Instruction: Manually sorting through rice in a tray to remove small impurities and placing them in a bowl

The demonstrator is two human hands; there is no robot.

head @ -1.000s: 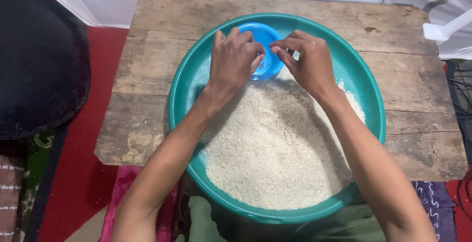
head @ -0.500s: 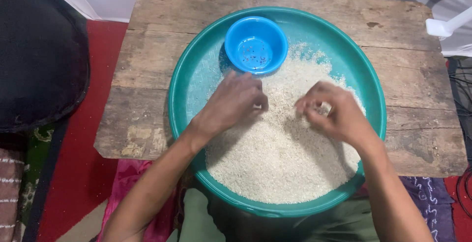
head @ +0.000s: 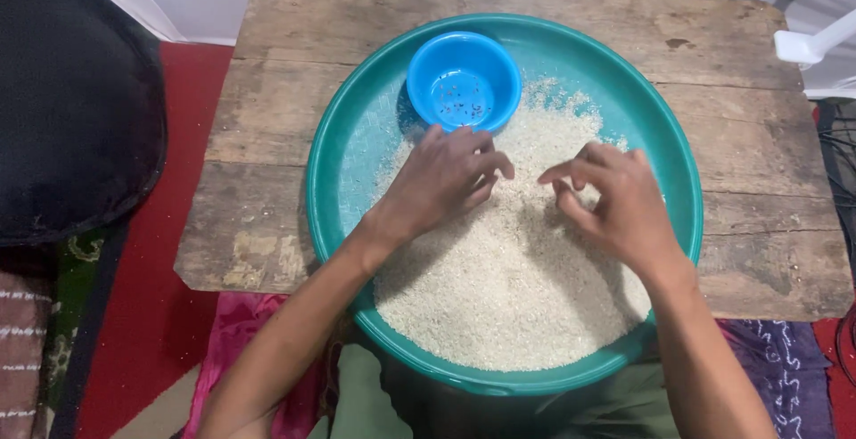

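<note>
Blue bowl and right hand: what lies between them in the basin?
In the head view, only loose white rice on the teal basin lies between the blue bowl and the right hand.

The basin [head: 357, 136] sits at the centre of the desk [head: 267, 118], its near rim overhanging the desk's near edge. The rice [head: 499, 305] fills the basin's near and middle part. The small bowl [head: 464, 78] stands inside the basin at its far side, left of centre. The left hand [head: 441, 180] rests on the rice just before the small bowl; the right hand [head: 620, 203] lies to its right, apart from it.
</note>
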